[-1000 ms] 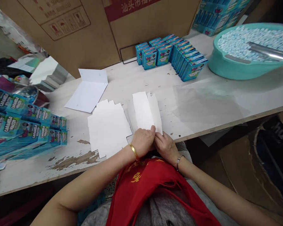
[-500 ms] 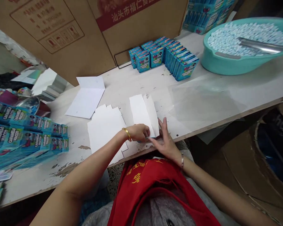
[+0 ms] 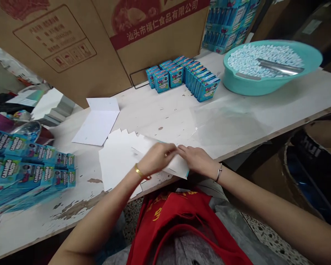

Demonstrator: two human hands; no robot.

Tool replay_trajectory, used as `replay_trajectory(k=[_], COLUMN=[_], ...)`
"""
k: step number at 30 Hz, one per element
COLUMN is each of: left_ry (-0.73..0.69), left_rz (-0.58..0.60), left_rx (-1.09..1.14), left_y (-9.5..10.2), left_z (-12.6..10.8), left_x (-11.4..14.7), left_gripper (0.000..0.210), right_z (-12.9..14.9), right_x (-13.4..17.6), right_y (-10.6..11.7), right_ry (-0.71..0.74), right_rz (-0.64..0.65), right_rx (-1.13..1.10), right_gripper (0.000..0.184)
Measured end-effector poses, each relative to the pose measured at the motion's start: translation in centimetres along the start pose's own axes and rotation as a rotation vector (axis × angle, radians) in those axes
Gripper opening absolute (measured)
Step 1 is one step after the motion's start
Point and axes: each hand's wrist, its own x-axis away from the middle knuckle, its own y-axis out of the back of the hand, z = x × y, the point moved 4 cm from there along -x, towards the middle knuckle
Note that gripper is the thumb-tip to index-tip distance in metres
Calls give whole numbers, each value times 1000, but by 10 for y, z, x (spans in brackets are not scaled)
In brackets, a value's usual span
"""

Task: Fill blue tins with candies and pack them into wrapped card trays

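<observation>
Before me at the table edge is a white carton blank (image 3: pixel 179 167), turned at a slant, with a thin blue edge showing. My left hand (image 3: pixel 158 156), below a gold bracelet, is closed with its fingers pinched on the blank's far fold. My right hand (image 3: pixel 197 158) presses bent fingers on the same fold from the right, and the two sets of fingertips nearly meet. Both hands cover the middle of the blank. Under and left of it lie several flat white blanks (image 3: pixel 114 158), fanned out. A creased white sheet (image 3: pixel 96 125) rests farther left.
Small blue candy boxes (image 3: pixel 206 90) stand in rows at the back. A teal basin (image 3: pixel 245 86) of pale candies with a metal scoop (image 3: pixel 281 67) is at right. Packed blue boxes (image 3: pixel 24 169) fill the left end. A large brown carton (image 3: pixel 99 73) stands behind.
The blank has turned aslant and its raised panel no longer stands up. Both hands have moved from its near end to its far fold and drawn together. The camera view has shifted slightly.
</observation>
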Motion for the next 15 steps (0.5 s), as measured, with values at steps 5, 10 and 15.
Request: replay_trajectory(k=[5,10,15], left_ry=[-54,-156,-156], left_rz=[-56,196,224], left_rx=[-437,-581,-728], left_y=[24,4,-3], left_z=[76,108,103], left_x=[4,-5,-24], left_gripper=[43,32,22], right_z=[9,9,8], right_x=[2,-1,-18], right_y=[-4,-5,3], right_ry=[43,16,-216], right_rz=[-46,-89,-59], right_rx=[40,-108,-134], right_gripper=[59,53,25])
